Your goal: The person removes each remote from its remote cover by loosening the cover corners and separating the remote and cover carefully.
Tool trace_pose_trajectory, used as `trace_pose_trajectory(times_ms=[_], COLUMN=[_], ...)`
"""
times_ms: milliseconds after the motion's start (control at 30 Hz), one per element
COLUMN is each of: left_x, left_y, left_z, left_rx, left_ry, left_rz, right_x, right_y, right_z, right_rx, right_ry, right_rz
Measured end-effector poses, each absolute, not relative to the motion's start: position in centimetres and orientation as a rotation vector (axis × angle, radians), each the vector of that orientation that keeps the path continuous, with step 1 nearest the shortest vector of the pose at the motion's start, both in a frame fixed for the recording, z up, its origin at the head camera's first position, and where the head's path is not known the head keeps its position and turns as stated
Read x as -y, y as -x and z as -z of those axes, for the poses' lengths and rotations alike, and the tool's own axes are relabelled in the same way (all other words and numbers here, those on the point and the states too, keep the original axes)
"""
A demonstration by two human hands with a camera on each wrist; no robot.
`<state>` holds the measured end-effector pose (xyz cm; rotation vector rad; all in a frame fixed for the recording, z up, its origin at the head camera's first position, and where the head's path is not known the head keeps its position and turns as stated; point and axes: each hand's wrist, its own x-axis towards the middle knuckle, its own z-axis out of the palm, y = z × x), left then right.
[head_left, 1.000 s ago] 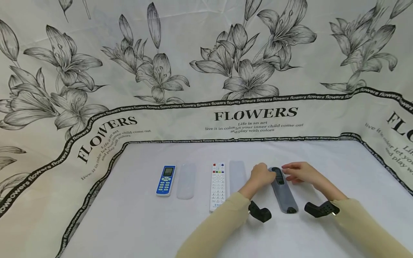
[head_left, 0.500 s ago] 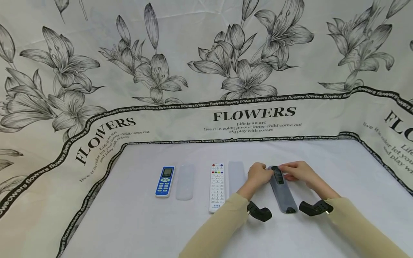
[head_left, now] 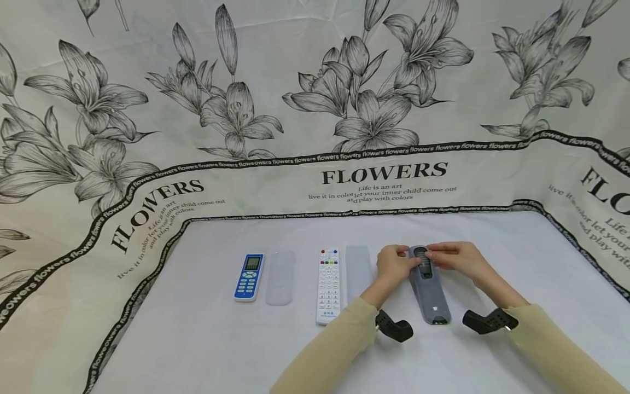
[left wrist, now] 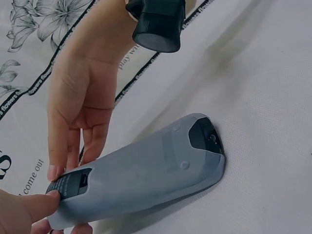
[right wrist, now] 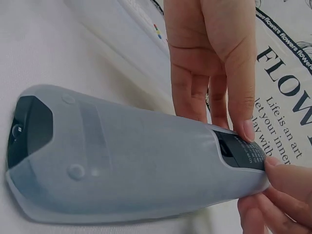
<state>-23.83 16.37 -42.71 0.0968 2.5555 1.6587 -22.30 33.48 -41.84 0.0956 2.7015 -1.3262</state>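
A dark remote control point(left wrist: 73, 184) in a translucent silicone cover point(head_left: 430, 295) lies back side up, its far end between both hands. An opening in the cover at that end bares the remote's printed black label. My left hand point(head_left: 394, 265) pinches the far end from the left, thumb on top and fingers underneath. From the right, my right hand point(head_left: 458, 259) pinches the same end, its thumb at the edge of the opening in the right wrist view. The near end of the remote shows dark through a second gap in the cover.
To the left lie a white remote control point(head_left: 328, 287) and a flat translucent cover point(head_left: 357, 268), partly behind the left forearm. Farther left are a blue and white remote control point(head_left: 249, 278) and another translucent cover point(head_left: 279, 278). A flower-printed cloth point(head_left: 384, 186) rises behind the white table point(head_left: 206, 339).
My right hand has come in from beside the covered remote and now pinches its far end. That end has shifted slightly away and up in the view. The left hand stays on it.
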Motion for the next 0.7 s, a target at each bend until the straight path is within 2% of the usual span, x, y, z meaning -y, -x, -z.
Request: trace_pose_trajectory(times_ms=[500, 700], left_x=[-15.8, -15.9], left_y=[23.1, 22.7], left_z=[41.9, 41.5], left_rx=[-2.622, -2.716], left_ry=[-0.261, -0.334], left_rz=[-1.681, -1.651], right_x=[-33.7, -33.4], right_y=[21.0, 20.7], right_z=[39.4, 38.8], right_rx=[-2.821, -2.887], right_ry=[0.128, 0.111], right_rz=[1.234, 1.195])
